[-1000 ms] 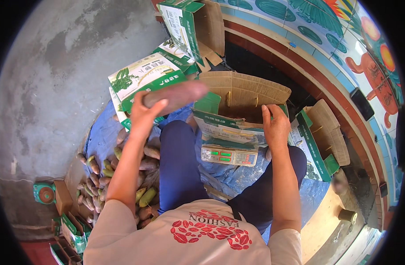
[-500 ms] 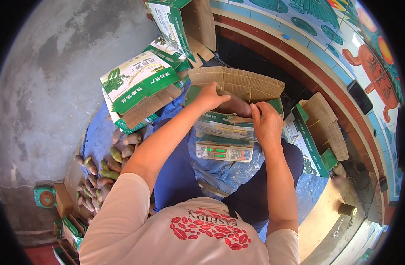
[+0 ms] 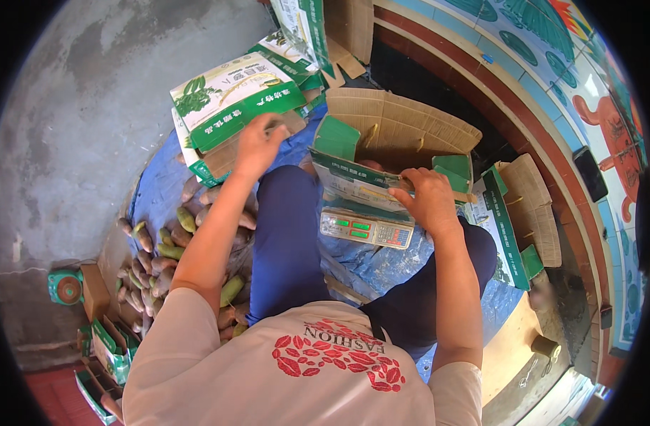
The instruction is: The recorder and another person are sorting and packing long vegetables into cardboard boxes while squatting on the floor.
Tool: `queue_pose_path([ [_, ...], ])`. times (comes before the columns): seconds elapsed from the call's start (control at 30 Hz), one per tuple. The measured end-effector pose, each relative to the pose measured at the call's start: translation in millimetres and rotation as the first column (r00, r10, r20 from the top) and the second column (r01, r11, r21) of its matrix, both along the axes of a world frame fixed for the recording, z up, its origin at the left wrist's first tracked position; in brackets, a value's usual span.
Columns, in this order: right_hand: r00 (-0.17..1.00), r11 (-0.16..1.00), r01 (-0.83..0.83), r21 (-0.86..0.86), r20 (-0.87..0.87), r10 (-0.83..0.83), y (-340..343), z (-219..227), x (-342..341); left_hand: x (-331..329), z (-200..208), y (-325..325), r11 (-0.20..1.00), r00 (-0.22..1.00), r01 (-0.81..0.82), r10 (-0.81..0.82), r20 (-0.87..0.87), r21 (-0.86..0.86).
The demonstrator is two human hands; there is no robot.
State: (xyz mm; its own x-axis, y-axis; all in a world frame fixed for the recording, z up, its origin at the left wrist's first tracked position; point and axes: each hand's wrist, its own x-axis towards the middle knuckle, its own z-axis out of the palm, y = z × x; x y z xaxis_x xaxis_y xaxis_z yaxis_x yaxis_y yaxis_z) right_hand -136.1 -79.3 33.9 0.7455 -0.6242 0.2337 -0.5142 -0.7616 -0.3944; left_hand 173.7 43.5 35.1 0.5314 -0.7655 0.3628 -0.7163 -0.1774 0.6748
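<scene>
An open green-and-white carton stands in front of me, its brown flap raised at the far side. My right hand grips the near rim of this carton, thumb outside and fingers over the edge. Just inside shows part of a reddish-brown root; most of the contents are hidden. My left hand is raised beyond my left knee, slightly blurred, fingers loosely bent and apart, with nothing visible in it. Behind it is a closed-topped white-and-green carton. A digital scale with green displays sits below the open carton.
Many long reddish and green radishes lie piled on a blue sheet to my left. Another open carton stands at the right. A tall open carton is at the back. A phone rests on the tiled ledge.
My left hand has left the open carton and swung left. The long root both hands held is now down in the carton, and my right hand has moved onto the rim.
</scene>
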Motion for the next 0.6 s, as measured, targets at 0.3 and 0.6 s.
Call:
queue_pose_path([
  [0.3,0.998,0.999,-0.033,0.016,-0.046,0.034,-0.2,4.2,4.2,26.2,-125.2,183.1,0.858,0.973,-0.185,0.092,0.210,0.479],
  [0.6,0.979,0.999,0.045,0.027,0.198,-0.049,-15.9,9.8,-6.3,-37.5,-245.3,373.1,0.198,0.863,-0.066,0.504,-0.044,0.978],
])
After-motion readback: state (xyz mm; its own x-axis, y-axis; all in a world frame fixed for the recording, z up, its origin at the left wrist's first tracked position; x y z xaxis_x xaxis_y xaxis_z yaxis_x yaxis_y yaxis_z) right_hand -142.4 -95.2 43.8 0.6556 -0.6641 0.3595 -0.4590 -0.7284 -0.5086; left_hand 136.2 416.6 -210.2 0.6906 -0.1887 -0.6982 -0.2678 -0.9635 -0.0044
